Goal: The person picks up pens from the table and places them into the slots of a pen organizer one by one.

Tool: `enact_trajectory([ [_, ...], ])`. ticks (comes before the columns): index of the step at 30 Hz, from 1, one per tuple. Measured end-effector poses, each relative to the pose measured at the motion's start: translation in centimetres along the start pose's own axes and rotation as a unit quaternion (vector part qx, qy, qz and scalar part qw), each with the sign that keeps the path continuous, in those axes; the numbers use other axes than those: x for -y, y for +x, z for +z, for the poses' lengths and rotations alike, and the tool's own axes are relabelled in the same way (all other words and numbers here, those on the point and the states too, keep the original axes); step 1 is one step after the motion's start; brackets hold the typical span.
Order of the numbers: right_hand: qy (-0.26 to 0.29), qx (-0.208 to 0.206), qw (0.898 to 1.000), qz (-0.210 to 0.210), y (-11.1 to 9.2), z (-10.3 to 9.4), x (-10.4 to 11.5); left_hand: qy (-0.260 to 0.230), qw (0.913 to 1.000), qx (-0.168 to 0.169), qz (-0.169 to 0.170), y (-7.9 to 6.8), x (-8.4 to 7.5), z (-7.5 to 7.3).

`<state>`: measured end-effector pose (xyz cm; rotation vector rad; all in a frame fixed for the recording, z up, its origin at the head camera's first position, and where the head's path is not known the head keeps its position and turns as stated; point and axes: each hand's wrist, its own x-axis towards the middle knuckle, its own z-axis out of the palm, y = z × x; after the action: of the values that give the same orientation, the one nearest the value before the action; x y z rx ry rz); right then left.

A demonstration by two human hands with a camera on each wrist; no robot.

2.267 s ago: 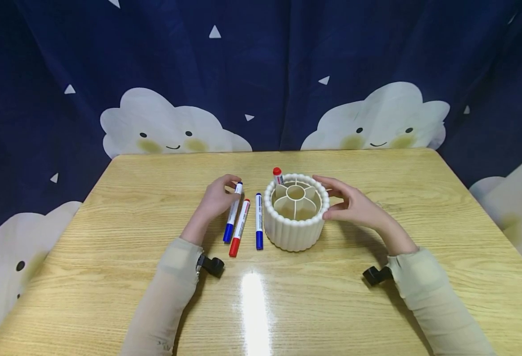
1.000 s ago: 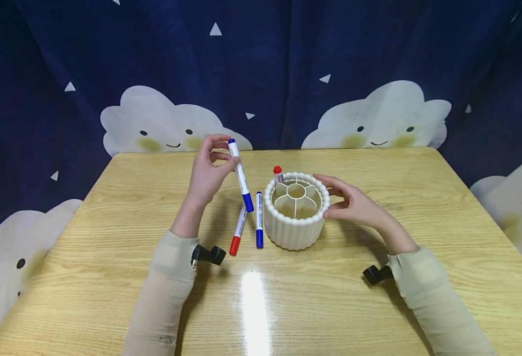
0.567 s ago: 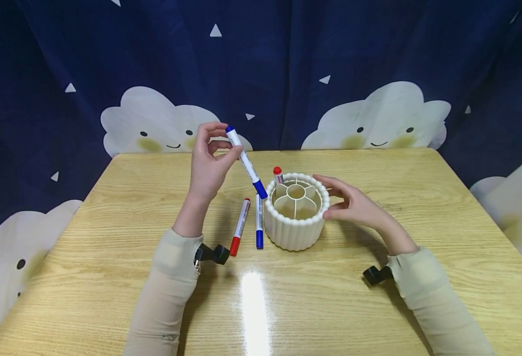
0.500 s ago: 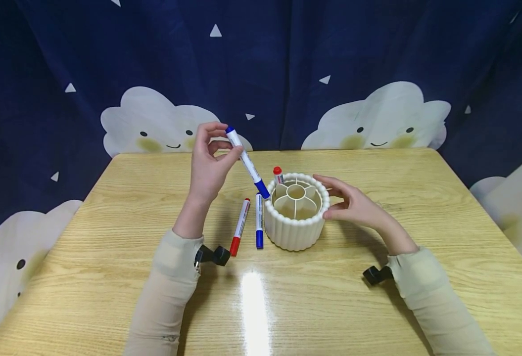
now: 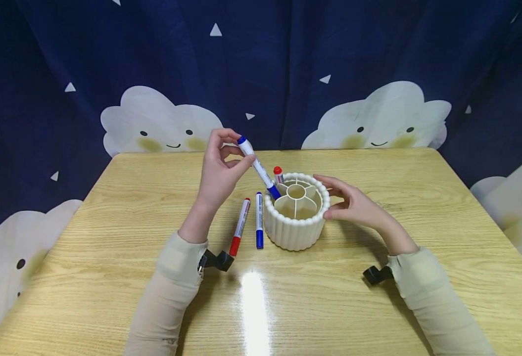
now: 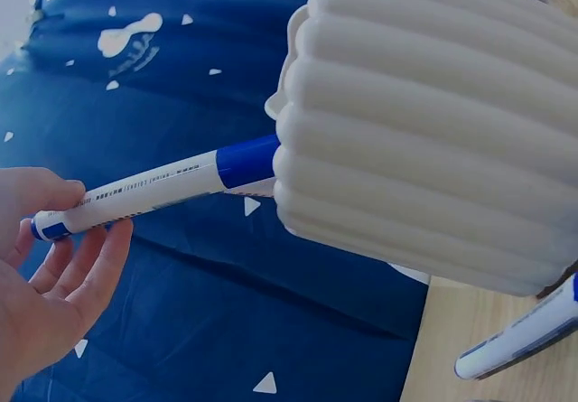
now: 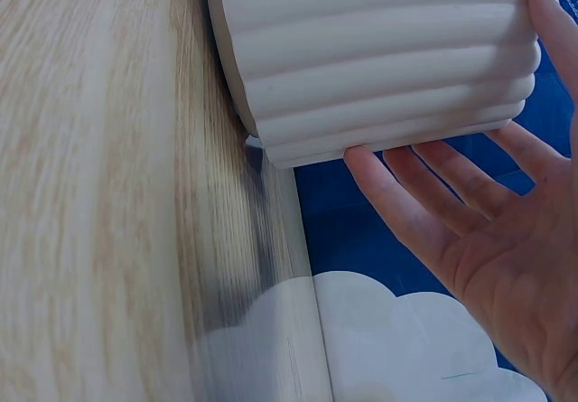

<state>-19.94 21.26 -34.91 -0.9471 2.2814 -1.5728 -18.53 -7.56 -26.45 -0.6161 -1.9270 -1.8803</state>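
In the head view my left hand (image 5: 222, 170) pinches a white marker with blue ends (image 5: 258, 165) near its upper end. The marker slants down to the right, its blue cap inside the rim of the ribbed cream pen holder (image 5: 294, 230). The left wrist view shows thumb and fingers on the marker (image 6: 153, 185), the cap's far end hidden behind the holder wall. My right hand (image 5: 354, 202) holds the holder's right side, thumb in front and fingers behind. In the right wrist view its fingertips (image 7: 361, 160) touch the ribbed wall. A red-capped marker (image 5: 278, 174) stands in a back-left compartment.
On the wooden table (image 5: 332, 301), a red marker (image 5: 240, 227) and another blue marker (image 5: 259, 220) lie left of the holder. A dark blue curtain (image 5: 269, 74) with cloud prints hangs behind the table's far edge.
My left hand picked up the blue marker from the table, raised it, then brought it right until its cap passed over the holder's rim. The right hand and holder have stayed put.
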Motion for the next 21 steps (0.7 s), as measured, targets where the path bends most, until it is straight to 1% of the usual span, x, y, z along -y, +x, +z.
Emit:
enact_trajectory([
  [5, 0.000, 0.001, 1.000, 0.001, 0.0, 0.0, 0.0, 0.006, 0.9998, 0.017, 0.001, -0.4, 0.0, 0.4],
  [11, 0.001, 0.001, 1.000, -0.002, 0.0, 0.0, -0.1, 0.021, 0.9987, 0.045, -0.013, -0.9, 0.2, 0.9],
  [17, 0.003, 0.001, 1.000, -0.002, 0.0, 0.0, -0.1, 0.037, 0.9970, 0.063, -0.027, -1.3, 0.4, 1.2],
  [21, 0.002, 0.001, 1.000, -0.001, 0.0, 0.0, -0.1, 0.046, 0.9960, 0.072, -0.024, -1.6, 0.7, 1.4],
])
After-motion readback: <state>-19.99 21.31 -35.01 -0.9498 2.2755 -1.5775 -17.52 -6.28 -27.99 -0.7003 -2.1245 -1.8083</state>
